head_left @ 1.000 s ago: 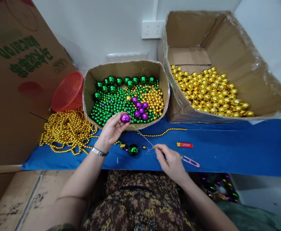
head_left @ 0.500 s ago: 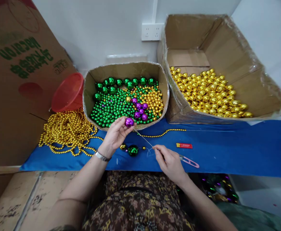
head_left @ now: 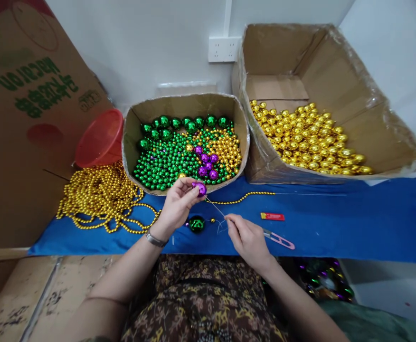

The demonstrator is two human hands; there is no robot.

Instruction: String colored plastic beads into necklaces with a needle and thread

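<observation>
My left hand (head_left: 175,205) pinches a shiny purple bead (head_left: 200,188) just in front of the small cardboard box (head_left: 129,142) of green, gold and purple beads. My right hand (head_left: 247,237) is closed on a thin needle (head_left: 215,207) whose tip points up-left at the purple bead. A large green bead (head_left: 196,223) with small gold beads beside it lies on the blue cloth (head_left: 336,223) between my hands. A string of gold beads (head_left: 243,195) runs off to the right.
A big cardboard box (head_left: 389,133) of gold balls stands at the back right. A heap of gold bead strings (head_left: 97,194) and a red bowl (head_left: 99,137) lie on the left. A red lighter (head_left: 272,216) and pink snips (head_left: 281,240) rest right of my right hand.
My left hand has carried the purple bead down and to the right, from over the small box to the needle's tip. My right hand has barely moved.
</observation>
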